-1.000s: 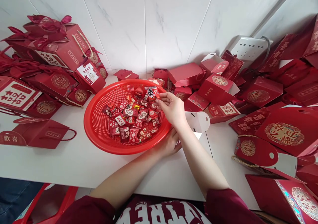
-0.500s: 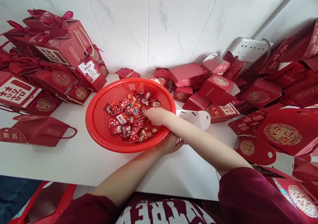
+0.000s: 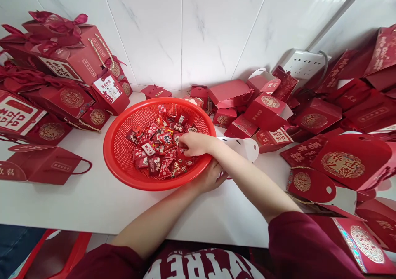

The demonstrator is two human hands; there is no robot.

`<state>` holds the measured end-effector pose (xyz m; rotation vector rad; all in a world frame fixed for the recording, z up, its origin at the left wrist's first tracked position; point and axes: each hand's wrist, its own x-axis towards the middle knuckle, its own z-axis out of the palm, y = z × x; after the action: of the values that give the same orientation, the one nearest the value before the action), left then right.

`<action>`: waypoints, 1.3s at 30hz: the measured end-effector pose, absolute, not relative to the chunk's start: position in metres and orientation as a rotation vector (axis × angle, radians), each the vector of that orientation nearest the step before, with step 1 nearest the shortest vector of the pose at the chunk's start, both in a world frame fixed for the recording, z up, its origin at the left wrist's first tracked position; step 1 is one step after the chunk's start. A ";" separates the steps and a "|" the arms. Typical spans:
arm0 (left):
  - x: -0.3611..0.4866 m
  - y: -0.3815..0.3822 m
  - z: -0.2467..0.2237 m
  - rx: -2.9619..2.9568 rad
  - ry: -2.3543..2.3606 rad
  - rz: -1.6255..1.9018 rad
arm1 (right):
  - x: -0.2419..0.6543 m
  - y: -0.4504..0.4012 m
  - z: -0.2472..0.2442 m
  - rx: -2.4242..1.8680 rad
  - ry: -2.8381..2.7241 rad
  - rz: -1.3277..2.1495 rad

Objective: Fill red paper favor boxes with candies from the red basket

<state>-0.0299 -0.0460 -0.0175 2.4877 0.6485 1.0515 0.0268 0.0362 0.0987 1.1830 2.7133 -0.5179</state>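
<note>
A red plastic basket with perforated walls stands on the white table, holding many small red wrapped candy packets. My right hand reaches into its right side, fingers curled and pinched at a packet among the pile; the fingertips are partly hidden. Under my right forearm, my left hand is beside the basket's right rim, its fingers wrapped round an unfolded-top gift box. The box's white flap, with slots and a round hole, sticks out behind the forearm; most of the box is hidden.
Red gift boxes with ribbons are stacked at the left. A single box with a cord handle lies nearer. Many more red boxes crowd the right side. A white power strip leans on the tiled wall. A red stool stands below.
The view has shifted slightly. My right hand stays at the packets in the basket, its fingers moving a little; my left hand remains beside the rim.
</note>
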 end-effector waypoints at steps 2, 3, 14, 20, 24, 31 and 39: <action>-0.030 -0.044 -0.017 2.503 0.600 1.092 | 0.049 0.026 0.110 1.288 2.996 -0.752; -0.030 -0.044 -0.017 2.502 0.578 1.109 | 0.063 0.018 0.115 1.356 3.137 -0.912; -0.031 -0.039 -0.007 2.519 0.499 1.210 | 0.174 -0.060 0.137 2.479 2.968 -1.182; -0.033 -0.036 -0.005 2.572 0.561 1.138 | 0.183 -0.055 0.133 2.313 2.943 -1.516; -0.034 -0.034 -0.006 2.581 0.600 1.111 | 0.186 -0.053 0.135 2.203 2.896 -1.712; -0.035 -0.033 -0.006 2.597 0.633 1.063 | 0.193 -0.051 0.140 2.047 2.735 -2.026; -0.036 -0.033 -0.004 2.593 0.626 1.046 | 0.201 -0.048 0.138 2.052 2.599 -2.048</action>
<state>-0.0362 -0.0327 -0.0036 2.5933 0.6258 1.0461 0.2005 -0.0482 0.1381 2.0515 2.5990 -2.0482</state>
